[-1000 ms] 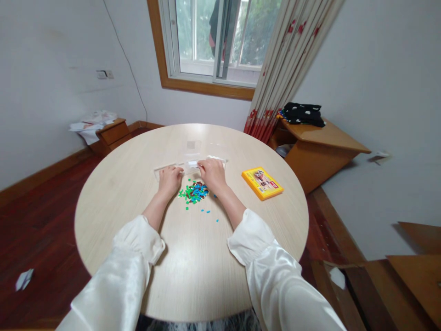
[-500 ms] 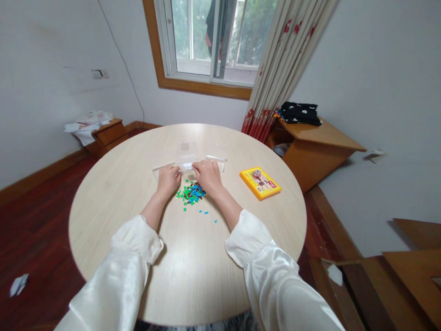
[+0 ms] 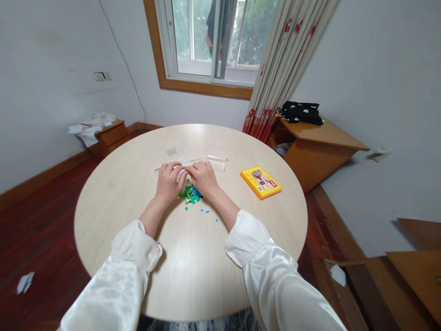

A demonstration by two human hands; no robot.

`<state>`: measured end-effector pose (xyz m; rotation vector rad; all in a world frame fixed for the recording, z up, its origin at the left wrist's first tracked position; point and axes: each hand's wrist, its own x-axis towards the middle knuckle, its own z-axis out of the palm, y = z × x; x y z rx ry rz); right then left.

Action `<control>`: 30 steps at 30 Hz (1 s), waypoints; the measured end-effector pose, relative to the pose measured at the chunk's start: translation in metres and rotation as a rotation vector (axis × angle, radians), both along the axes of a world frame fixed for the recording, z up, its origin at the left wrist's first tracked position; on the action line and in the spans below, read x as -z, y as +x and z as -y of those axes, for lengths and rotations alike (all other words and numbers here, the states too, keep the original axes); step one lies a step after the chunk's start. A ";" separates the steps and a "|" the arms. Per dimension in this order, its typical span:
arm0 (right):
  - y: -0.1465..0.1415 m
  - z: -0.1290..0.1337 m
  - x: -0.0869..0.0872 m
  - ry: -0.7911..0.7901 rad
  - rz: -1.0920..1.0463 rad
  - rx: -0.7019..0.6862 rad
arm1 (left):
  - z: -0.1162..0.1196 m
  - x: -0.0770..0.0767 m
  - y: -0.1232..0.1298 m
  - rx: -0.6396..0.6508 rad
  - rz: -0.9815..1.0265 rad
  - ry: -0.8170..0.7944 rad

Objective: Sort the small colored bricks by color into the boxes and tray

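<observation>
A clear plastic box (image 3: 181, 174) is held between my hands just behind a small heap of bricks. My left hand (image 3: 168, 181) is closed with its fingers curled round the box's left side. At the other side, my right hand (image 3: 204, 178) grips it, fingertips almost meeting those of the left. Fingers hide much of the box, and its see-through outline is hard to make out. Tiny green, blue and brown toy bricks (image 3: 190, 195) lie heaped below the hands, with a few strays toward me. Right of the hands rests a clear plastic tray (image 3: 216, 163).
A yellow flat box (image 3: 261, 182) with a printed picture lies on the right of the round wooden table (image 3: 193, 266). Beyond the table, a wooden cabinet (image 3: 310, 151) carries black folded cloth (image 3: 301, 113). A window and curtain are at the back.
My left hand has shifted right, closer to my right hand. The clear box has turned and tilted between them, its grey patch now farther left. The view has moved slightly.
</observation>
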<state>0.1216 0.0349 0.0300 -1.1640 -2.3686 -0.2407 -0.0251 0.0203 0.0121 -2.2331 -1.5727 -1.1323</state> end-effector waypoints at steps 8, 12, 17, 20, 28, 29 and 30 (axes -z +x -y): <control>0.008 0.017 -0.003 -0.049 -0.079 -0.057 | 0.024 -0.007 -0.038 -0.154 0.088 0.011; 0.054 0.018 -0.006 -0.100 -0.136 0.184 | 0.027 0.001 -0.087 -0.325 0.133 -0.033; 0.136 0.022 -0.009 -0.301 -0.061 0.725 | 0.020 0.019 -0.123 -0.444 0.094 -0.163; 0.168 0.026 -0.006 -0.528 -0.037 0.877 | 0.016 0.024 -0.122 -0.453 0.079 -0.227; 0.176 0.023 0.004 -0.608 -0.063 0.914 | 0.017 0.021 -0.111 -0.472 0.126 -0.241; 0.175 0.022 0.003 -0.599 -0.079 0.922 | 0.019 0.018 -0.108 -0.471 0.153 -0.199; 0.175 0.022 0.003 -0.590 -0.108 0.928 | 0.021 0.014 -0.104 -0.461 0.189 -0.146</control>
